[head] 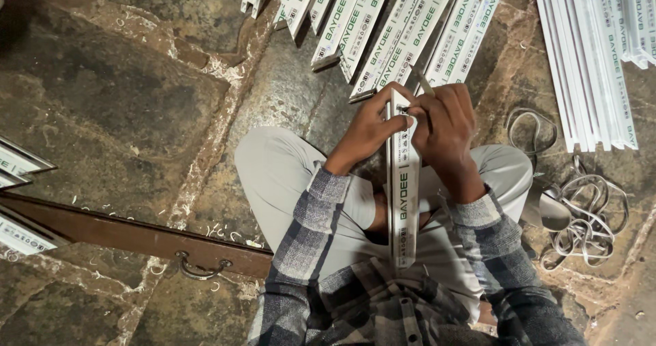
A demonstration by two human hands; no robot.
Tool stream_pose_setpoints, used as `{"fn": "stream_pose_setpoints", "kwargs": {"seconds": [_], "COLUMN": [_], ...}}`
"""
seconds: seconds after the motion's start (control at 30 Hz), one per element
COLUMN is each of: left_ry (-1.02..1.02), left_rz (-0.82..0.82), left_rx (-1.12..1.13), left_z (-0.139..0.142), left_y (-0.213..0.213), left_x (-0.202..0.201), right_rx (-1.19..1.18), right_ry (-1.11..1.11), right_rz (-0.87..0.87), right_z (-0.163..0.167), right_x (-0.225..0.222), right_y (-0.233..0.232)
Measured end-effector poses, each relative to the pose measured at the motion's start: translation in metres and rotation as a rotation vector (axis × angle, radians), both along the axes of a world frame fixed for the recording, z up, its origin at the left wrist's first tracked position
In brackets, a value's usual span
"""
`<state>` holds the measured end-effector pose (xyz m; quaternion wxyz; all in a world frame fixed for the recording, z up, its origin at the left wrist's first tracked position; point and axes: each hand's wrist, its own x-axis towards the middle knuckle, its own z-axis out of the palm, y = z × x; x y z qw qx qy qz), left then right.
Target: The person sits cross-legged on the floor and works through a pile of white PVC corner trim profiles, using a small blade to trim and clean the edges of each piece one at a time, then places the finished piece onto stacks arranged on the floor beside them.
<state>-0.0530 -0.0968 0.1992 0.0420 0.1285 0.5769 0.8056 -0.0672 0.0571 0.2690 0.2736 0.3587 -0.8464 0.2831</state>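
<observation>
White strip [402, 182], green print; sleeves [311, 230] grey-blue plaid; trousers [273, 168] pale grey; floor [123, 100] mottled brown stone; board [130, 235] dark brown.

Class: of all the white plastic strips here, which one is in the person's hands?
The white strip lying lengthwise across the person's lap, gripped near its far end by both hands; the others lie on the stone floor.

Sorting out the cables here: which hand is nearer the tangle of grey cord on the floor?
Right. The right hand works at the white strip's top end, on the side of the grey cord; the left hand is beyond the strip, farther away.
</observation>
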Motion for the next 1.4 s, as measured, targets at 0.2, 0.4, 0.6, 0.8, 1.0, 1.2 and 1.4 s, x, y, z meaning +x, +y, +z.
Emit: {"fn": "stream_pose_setpoints", "kwargs": {"seconds": [0.2,0.4,0.6,0.8,1.0,1.2,1.4], "left_ry": [0.042,-0.063,0.061,-0.077,-0.119,-0.277,-0.305], "left_rz": [0.026,0.013,0.047,0.079,0.103,-0.058,-0.179], "left_rx": [-0.037,0.027,0.123,0.067,0.226,0.097,0.043], "left_z": [-0.007,-0.027,-0.029,-0.023,-0.025,-0.044,-0.063], "left_y": [0.003,0.000,-0.003,-0.004,0.006,0.038,0.074], "left_x": [-0.006,0.008,0.001,0.006,0.001,0.000,0.009], "right_rx": [-0.003,-0.774,-0.171,-0.004,0.038,-0.287,-0.543], "right_ry": [0.027,-0.217,-0.137,-0.583,-0.803,-1.056,-0.929], "right_rz": [-0.063,-0.106,-0.411,-0.263,-0.046,0.074,0.055], "right_z": [-0.017,0.006,-0.018,-0.116,-0.206,-0.256,-0.249], "right_x": [-0.002,-0.054,-0.044,0.003,0.044,0.052,0.043], "right_y": [0.007,0.066,0.113,0.105,0.106,0.116,0.128]}}
